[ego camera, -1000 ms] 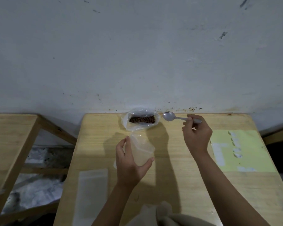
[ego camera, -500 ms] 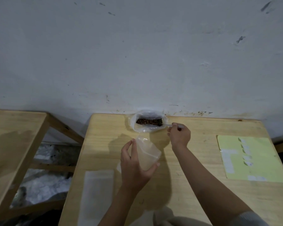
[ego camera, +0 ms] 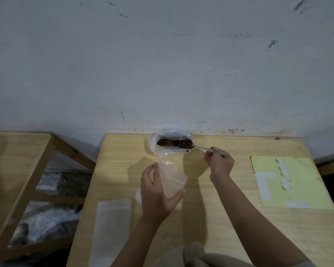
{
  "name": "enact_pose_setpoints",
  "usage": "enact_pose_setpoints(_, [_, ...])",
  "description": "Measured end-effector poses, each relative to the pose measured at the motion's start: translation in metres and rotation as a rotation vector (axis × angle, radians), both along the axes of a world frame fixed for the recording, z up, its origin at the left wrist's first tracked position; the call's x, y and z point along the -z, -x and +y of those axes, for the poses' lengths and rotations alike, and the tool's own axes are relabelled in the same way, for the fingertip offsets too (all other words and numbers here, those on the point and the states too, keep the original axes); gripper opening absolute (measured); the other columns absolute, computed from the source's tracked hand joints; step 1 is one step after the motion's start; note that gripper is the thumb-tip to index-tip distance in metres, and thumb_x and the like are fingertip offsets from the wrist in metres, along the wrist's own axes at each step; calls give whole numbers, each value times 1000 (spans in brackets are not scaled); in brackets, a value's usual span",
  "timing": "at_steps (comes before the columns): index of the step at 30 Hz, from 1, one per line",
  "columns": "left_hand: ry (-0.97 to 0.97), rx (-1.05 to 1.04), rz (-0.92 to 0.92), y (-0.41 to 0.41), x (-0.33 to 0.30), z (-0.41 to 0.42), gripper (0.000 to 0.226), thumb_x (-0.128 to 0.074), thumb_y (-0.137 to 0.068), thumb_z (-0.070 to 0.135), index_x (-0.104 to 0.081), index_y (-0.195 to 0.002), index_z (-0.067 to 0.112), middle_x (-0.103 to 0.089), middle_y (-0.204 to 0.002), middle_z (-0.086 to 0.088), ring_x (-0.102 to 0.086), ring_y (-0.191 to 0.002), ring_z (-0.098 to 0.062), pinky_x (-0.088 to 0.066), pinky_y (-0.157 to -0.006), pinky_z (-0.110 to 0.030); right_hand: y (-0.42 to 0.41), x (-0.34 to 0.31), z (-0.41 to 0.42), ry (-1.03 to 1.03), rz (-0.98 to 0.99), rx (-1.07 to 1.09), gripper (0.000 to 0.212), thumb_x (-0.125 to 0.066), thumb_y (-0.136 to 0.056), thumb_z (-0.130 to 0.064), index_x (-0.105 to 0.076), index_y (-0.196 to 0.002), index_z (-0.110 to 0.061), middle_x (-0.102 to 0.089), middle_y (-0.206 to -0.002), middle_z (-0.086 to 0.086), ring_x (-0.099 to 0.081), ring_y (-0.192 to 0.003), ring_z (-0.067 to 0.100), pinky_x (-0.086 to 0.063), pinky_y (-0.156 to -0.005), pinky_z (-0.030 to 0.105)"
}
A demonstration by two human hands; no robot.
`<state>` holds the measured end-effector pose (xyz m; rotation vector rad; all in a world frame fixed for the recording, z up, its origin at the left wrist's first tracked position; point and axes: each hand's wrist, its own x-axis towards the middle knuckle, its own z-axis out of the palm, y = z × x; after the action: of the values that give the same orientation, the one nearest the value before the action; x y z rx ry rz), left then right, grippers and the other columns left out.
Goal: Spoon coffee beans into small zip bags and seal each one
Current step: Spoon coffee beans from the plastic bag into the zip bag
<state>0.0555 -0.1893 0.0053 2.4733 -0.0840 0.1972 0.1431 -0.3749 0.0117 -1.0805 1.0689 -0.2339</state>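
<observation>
Spoon (ego camera: 189, 145) bowl now sits among the beans (ego camera: 174, 143) at the tabletop's (ego camera: 229, 218) far edge, where I earlier saw only its handle. My right hand (ego camera: 220, 163) pinches the handle; my left hand (ego camera: 156, 191) grips the zip bag (ego camera: 172, 179).

Scuffed white wall (ego camera: 162, 64), light wooden table (ego camera: 239, 218), second wooden table (ego camera: 14, 160) beside, dim light

Pulled back from 0.5 s ago: right hand (ego camera: 220, 163), then pressed against the open bean bag (ego camera: 172, 140) at 12 o'clock, now just off its 3 o'clock side. Spoon (ego camera: 204, 148) handle in plain sight again, pinched in the fingers, bowl now heaped with coffee beans (ego camera: 185, 143) at the bag's mouth; a second ago empty and well clear of the bag toward 2 o'clock. One loose bean (ego camera: 187, 150) now lying on the bag's rim, below the spoon.
</observation>
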Motion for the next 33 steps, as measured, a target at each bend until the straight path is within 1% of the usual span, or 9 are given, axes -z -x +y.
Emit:
enact_pose_setpoints(7, [-49,0,21,0,5,1,109,-71,-61,63,-35,-140,-3,-40,-130,-19,-48,-116,-36,-49,-91,-47,9,-6,-9,-40,-28,-22,15,-53,-94,-7,-63,-86,1,-58,-66,11,-57,-60,18,-58,-63,32])
enact_pose_setpoints(12, [-66,-10,39,-7,10,0,107,-66,-60,66,-34,-139,1,-43,-127,-20,-52,-112,-37,-47,-90,-43,23,-20,-18,-31,-113,-112,18,-53,-94,-6,-64,-80,-2,-55,-67,10,-57,-61,17,-59,-59,28])
enact_pose_setpoints(16, [-51,4,63,-14,12,-3,108,-71,-60,63,-31,-143,6,-38,-133,-17,-46,-120,-34,-37,-98,-37,38,-38,-23,17,-167,-240,18,-53,-94,-7,-66,-82,-4,-54,-62,7,-59,-58,16,-58,-66,34])
enact_pose_setpoints(18, [-14,14,120,-17,9,-6,112,-79,-61,55,-26,-147,9,-31,-139,-13,-36,-129,-29,-33,-106,-39,45,-45,-23,65,-192,-313,19,-52,-94,-6,-66,-82,-4,-56,-66,9,-59,-60,17,-59,-69,36])
enact_pose_setpoints(20, [22,29,132,-20,9,-8,113,-80,-61,53,-21,-149,12,-27,-142,-10,-29,-133,-24,-33,-110,-42,51,-50,-21,143,-215,-380,18,-53,-94,-5,-66,-81,-6,-59,-68,11,-59,-60,18,-60,-67,33])
enact_pose_setpoints(25, [76,45,128,-23,7,-11,113,-71,-62,64,-19,-150,15,-24,-141,-3,-25,-133,-20,-37,-107,-46,60,-51,-11,367,-317,-584,17,-56,-92,-4,-67,-80,-11,-64,-69,10,-63,-61,16,-59,-67,34])
enact_pose_setpoints(27, [81,38,127,-22,7,-10,112,-66,-61,68,-21,-149,15,-24,-141,-3,-27,-132,-21,-40,-104,-47,59,-51,-8,412,-358,-565,18,-56,-92,-4,-68,-81,-13,-65,-70,8,-65,-64,14,-59,-68,34])
enact_pose_setpoints(30, [87,14,151,-21,8,-6,111,-65,-59,69,-23,-147,15,-25,-140,-4,-28,-130,-22,-40,-103,-50,51,-48,-8,461,-352,-440,20,-55,-92,-6,-66,-81,-18,-65,-69,2,-65,-63,11,-58,-67,33])
enact_pose_setpoints(33, [81,-7,98,-19,10,0,109,-68,-59,66,-31,-144,8,-32,-136,-11,-37,-125,-27,-44,-98,-52,38,-43,-5,578,-316,-366,15,-53,-93,-8,-63,-85,-15,-63,-69,0,-64,-60,8,-54,-62,25])
